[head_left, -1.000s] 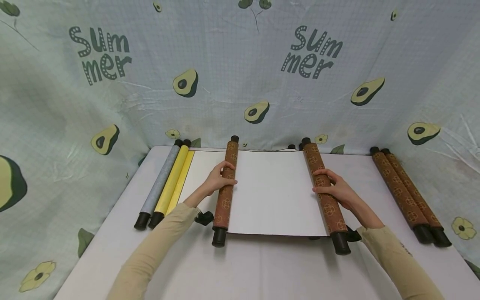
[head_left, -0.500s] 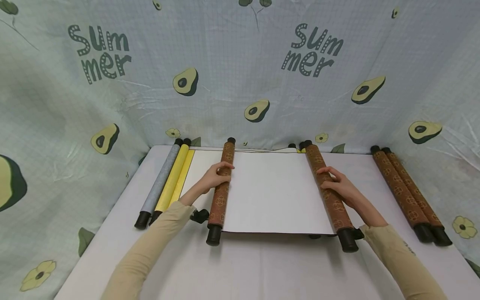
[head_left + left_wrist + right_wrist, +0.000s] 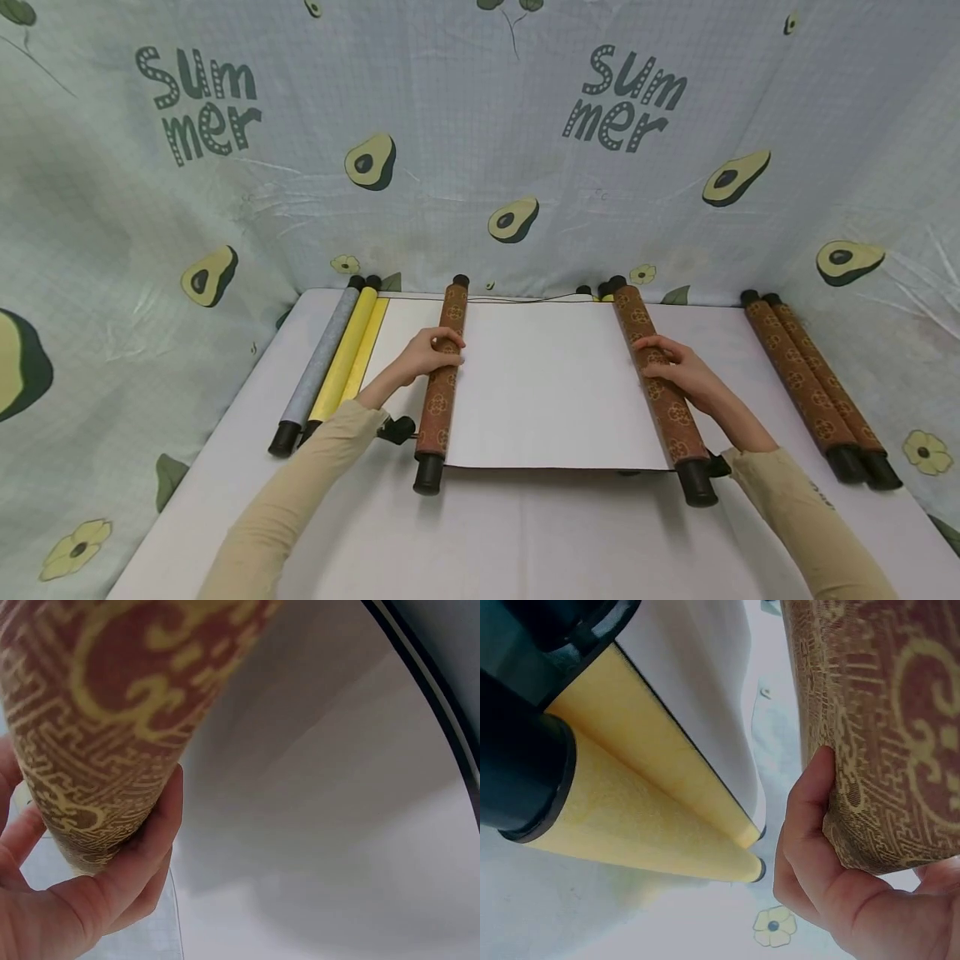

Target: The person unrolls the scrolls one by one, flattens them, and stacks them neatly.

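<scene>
Farther apart than a second ago, the left roll (image 3: 438,408) and right roll (image 3: 670,412), patterned brown, have a smooth white sheet (image 3: 555,383) between them. I see the left hand (image 3: 426,355) curled round one, the right hand (image 3: 681,373) gripping the other. Beyond the left hand lie a grey roll (image 3: 321,367) and yellow roll (image 3: 347,354), partly behind the sleeve (image 3: 288,500); rightward of the right hand, two black-capped rolls (image 3: 798,383).

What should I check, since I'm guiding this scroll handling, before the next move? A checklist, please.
1. Left hand gripping left brown roller: ok.
2. Right hand gripping right brown roller: ok.
3. White sheet spread between both rollers: ok.
4. Yellow roll clear of right brown roller in head view: not ok, overlapped.
5. Other brown rolls clear of right hand: ok.
6. White sheet's underside touching anything: cannot tell, hidden.
</scene>
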{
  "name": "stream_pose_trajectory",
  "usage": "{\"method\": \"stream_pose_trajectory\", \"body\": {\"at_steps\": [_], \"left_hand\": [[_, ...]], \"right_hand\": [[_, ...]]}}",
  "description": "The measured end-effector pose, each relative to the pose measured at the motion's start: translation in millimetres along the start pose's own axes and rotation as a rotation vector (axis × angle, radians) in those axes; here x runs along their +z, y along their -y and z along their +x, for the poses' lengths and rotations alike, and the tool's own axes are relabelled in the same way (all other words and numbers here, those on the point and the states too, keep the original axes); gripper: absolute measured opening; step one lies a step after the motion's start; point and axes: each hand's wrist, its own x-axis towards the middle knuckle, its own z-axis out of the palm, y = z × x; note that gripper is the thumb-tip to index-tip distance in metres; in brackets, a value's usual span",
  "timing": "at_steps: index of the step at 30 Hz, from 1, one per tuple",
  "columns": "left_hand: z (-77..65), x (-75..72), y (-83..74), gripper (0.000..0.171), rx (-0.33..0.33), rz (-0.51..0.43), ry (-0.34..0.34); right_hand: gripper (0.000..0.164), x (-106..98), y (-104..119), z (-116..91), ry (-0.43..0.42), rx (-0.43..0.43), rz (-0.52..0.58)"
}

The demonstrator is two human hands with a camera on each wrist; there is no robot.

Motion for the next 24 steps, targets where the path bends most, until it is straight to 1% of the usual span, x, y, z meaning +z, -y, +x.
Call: {"method": "stream_pose_trajectory", "body": {"at_steps": [4, 8, 13, 18, 20, 24], "left_hand": [[0.8, 0.9, 0.3, 0.033, -0.011, 0.010, -0.008], [1.3, 1.9, -1.4, 0.031, -0.005, 0.025, -0.044], [3.8, 3.8, -2.8, 0.031, 0.004, 0.032, -0.068], [4.1, 3.0, -5.1, 0.032, -0.030, 0.004, -0.059], [4.0, 2.4, -5.5, 0.032, -0.038, -0.013, -0.054], [4.5, 1.6, -5.0, 0.033, -0.021, -0.024, -0.051]], "right_hand": [[0.052, -0.3, -0.9, 0.2, -0.013, 0.006, -0.057], [0.056, -2.6, -3.7, 1.0, -0.007, 0.020, -0.071], [0.056, -5.2, -5.2, 2.4, -0.002, 0.027, -0.064], [0.054, -8.6, -3.5, 2.2, 0.006, 0.039, -0.051], [0.054, -10.3, -2.8, 1.5, 0.012, 0.049, -0.030], [0.055, -13.4, -2.2, -1.1, 0.030, 0.048, 0.009]]}}
